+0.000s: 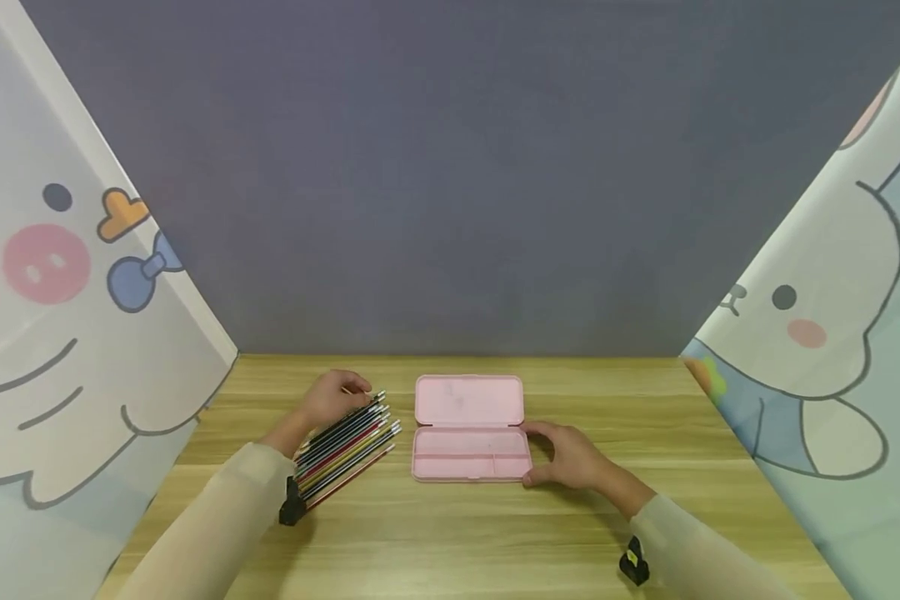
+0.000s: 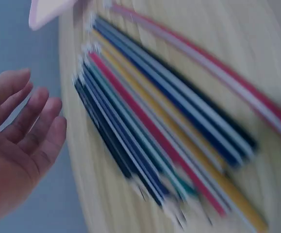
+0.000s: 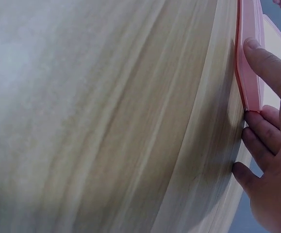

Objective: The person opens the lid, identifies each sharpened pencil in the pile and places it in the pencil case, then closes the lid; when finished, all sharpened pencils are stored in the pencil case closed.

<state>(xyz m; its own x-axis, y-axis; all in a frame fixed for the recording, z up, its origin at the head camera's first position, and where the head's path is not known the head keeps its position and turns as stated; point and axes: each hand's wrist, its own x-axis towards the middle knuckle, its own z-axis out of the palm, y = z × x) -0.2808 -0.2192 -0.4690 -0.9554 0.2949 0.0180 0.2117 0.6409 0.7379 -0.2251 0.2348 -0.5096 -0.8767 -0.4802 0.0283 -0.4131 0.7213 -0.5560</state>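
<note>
Multicoloured slim pencils (image 1: 345, 447) lie just beside the closer left grip (image 1: 333, 399) — fingers loose, empty — their long axes slanting away rightward, while the right grip (image 1: 572, 457) clasps the open pink plastic case (image 1: 468, 442).

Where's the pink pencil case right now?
In the head view, the pink pencil case lies open on the wood-grain table, just right of the pencils, with the person's right hand holding its right end.
</note>
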